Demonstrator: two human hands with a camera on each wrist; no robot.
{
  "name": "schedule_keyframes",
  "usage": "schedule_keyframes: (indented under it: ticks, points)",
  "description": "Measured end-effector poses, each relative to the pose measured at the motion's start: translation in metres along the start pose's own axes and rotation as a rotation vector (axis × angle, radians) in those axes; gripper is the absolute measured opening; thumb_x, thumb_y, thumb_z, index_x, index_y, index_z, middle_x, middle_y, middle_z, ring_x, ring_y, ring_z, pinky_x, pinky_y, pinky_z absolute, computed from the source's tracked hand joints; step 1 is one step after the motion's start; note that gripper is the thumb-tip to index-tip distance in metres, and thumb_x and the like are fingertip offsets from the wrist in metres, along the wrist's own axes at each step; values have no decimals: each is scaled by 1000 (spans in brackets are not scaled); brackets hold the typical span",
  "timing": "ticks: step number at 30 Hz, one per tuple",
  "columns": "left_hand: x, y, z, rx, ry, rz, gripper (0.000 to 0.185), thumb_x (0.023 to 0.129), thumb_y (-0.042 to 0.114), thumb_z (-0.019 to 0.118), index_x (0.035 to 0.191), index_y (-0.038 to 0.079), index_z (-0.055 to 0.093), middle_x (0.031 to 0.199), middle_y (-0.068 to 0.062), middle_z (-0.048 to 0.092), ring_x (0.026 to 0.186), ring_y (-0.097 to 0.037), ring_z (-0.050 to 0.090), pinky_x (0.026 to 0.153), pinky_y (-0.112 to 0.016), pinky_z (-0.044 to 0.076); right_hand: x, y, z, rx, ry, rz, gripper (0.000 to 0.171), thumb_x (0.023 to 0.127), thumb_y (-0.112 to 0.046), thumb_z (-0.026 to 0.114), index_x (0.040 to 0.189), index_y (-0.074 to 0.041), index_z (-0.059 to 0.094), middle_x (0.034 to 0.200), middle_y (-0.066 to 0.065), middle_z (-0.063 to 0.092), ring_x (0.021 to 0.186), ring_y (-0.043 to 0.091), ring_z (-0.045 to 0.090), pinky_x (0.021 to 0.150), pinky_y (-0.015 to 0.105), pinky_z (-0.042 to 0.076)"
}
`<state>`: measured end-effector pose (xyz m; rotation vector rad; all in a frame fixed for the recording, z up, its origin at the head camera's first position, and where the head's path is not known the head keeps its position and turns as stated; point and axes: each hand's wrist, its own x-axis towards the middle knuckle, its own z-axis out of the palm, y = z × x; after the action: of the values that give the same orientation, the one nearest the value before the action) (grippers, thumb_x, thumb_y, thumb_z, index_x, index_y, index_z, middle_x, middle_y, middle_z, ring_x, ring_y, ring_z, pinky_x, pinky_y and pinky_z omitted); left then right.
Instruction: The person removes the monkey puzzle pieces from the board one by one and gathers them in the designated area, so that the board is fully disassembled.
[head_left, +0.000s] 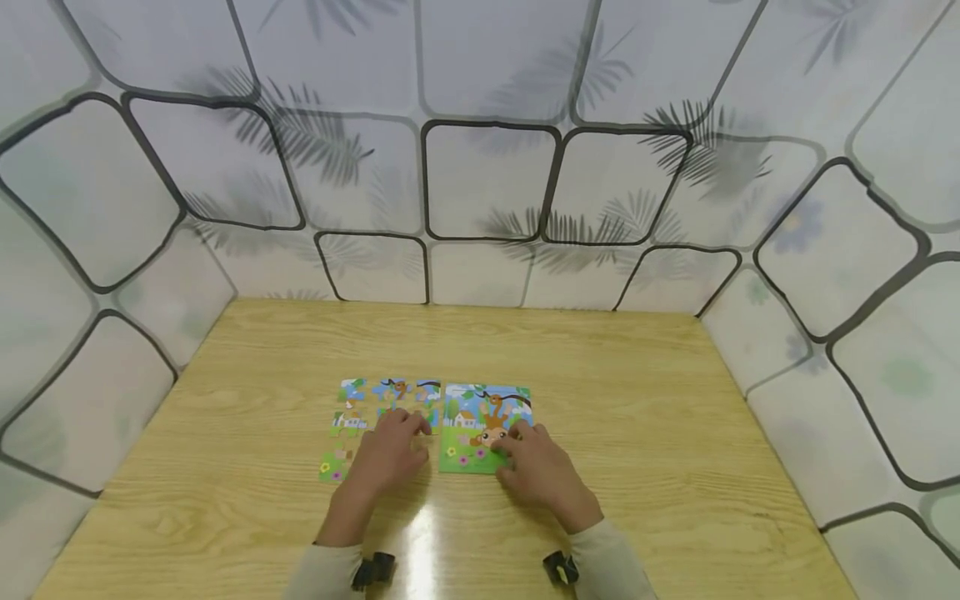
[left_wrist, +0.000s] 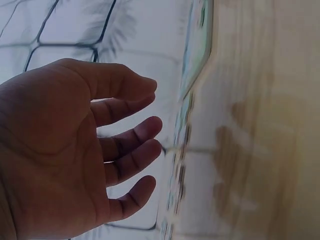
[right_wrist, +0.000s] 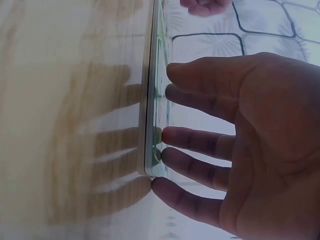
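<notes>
A small picture puzzle board (head_left: pixel 484 427) with a monkey scene lies on the wooden table (head_left: pixel 600 375). My right hand (head_left: pixel 534 463) rests flat on its lower right part, fingertips (right_wrist: pixel 167 135) touching the board's edge (right_wrist: pixel 152 100). Several loose puzzle pieces (head_left: pixel 348 421) lie left of the board. My left hand (head_left: pixel 390 450) hovers over them, fingers (left_wrist: pixel 145 130) relaxed and spread, holding nothing. The pieces' edges (left_wrist: pixel 180 150) show just beyond those fingers.
A patterned white curtain wall (head_left: pixel 487 167) encloses the table on the back and both sides. Bare wood lies around the puzzle on every side.
</notes>
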<state>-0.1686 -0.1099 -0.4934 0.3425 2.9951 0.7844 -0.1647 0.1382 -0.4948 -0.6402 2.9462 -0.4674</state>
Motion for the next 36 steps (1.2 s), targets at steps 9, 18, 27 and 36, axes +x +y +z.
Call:
schedule_keyframes:
  ticks: [9, 18, 27, 36]
  points:
    - [7, 27, 16, -23, -120, 84, 22, 86, 24, 67, 107, 17, 65, 113, -8, 60, 117, -40, 52, 87, -65, 41, -5, 6, -1, 41, 59, 76, 26, 86, -21, 63, 111, -17, 70, 110, 1, 58, 98, 21, 53, 70, 36, 48]
    - [17, 39, 22, -9, -166, 100, 23, 84, 21, 61, 106, 18, 66, 106, -5, 59, 105, -30, 54, 86, -60, 42, -9, 17, -4, 75, 59, 163, 29, 87, -27, 69, 115, -19, 68, 124, 8, 55, 110, 28, 54, 75, 44, 52]
    - [21, 46, 28, 38, -154, 73, 32, 83, 24, 65, 114, 18, 63, 106, -4, 60, 104, -29, 53, 88, -61, 42, -7, 21, -5, 34, 52, 172, 32, 87, -30, 70, 115, -14, 68, 122, 7, 57, 107, 27, 55, 80, 44, 52]
    - [22, 50, 37, 86, -106, 68, 26, 79, 24, 73, 103, 18, 66, 98, -3, 54, 94, -24, 47, 79, -50, 41, -4, 23, -3, -62, 62, 162, 26, 86, -27, 71, 107, -13, 72, 117, 2, 59, 99, 22, 56, 77, 38, 53]
